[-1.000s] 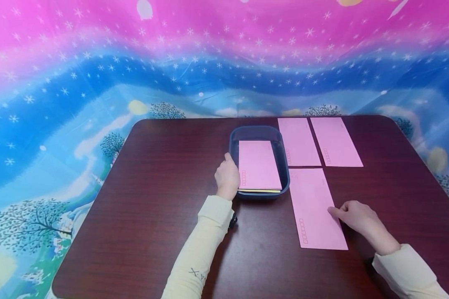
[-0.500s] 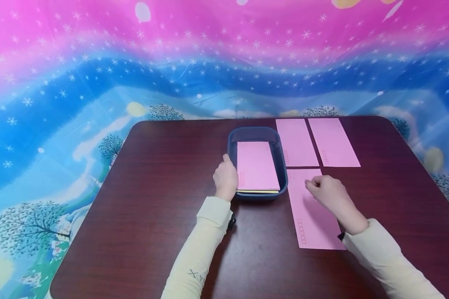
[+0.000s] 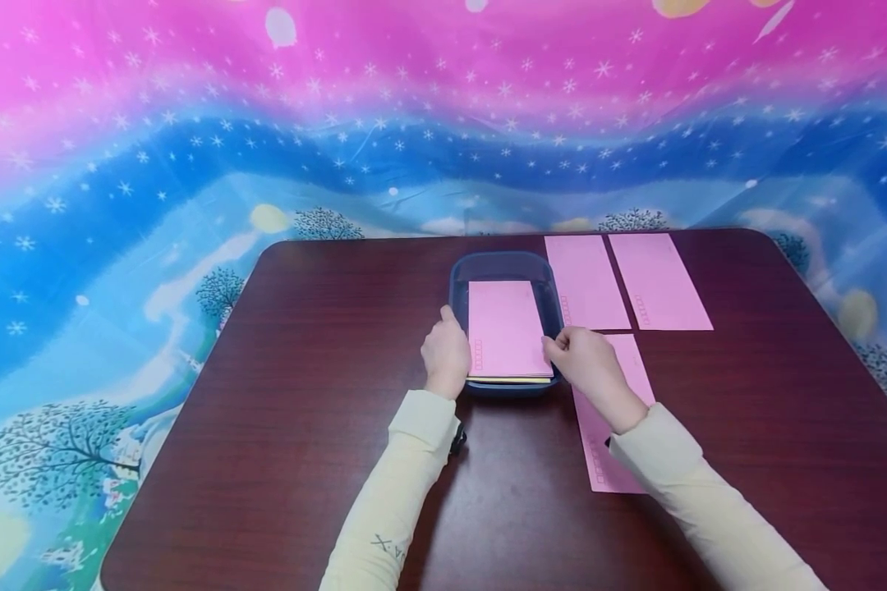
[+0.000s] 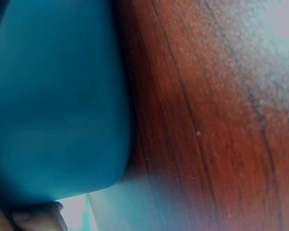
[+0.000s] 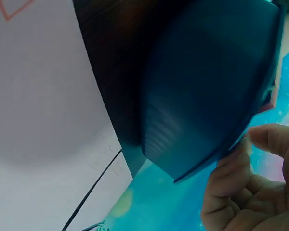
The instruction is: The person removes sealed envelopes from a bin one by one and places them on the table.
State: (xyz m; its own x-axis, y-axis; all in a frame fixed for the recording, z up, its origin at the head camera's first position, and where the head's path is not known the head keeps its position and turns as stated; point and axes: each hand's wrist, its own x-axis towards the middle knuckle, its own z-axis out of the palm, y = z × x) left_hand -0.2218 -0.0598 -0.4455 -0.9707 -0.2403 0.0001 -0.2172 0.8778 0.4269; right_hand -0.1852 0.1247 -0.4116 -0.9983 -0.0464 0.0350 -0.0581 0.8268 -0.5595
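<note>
A dark blue plastic box (image 3: pixel 498 264) stands on the table, holding a stack of envelopes with a pink envelope (image 3: pixel 508 324) on top and a yellow edge beneath. My left hand (image 3: pixel 446 353) grips the box's left rim; in the left wrist view its curled fingertips (image 4: pixel 38 216) show at the rim. On the opposite side my right hand (image 3: pixel 587 361) pinches at the right rim, thumb toward the inside. The right wrist view has its thumb (image 5: pixel 272 137) and bent fingers at the rim of the box (image 5: pixel 207 91). Part of the contact is hidden.
A pink envelope (image 3: pixel 609 394) lies right of the box, partly under my right forearm. Behind it lie two more pink envelopes, one near the box (image 3: pixel 587 279) and one farther right (image 3: pixel 661 279). A patterned cloth (image 3: pixel 414 148) hangs behind the brown table (image 3: pixel 303 345).
My right hand has left the edge of the front pink envelope and moved left and away from me to the box's right rim. The left hand has stayed on the box.
</note>
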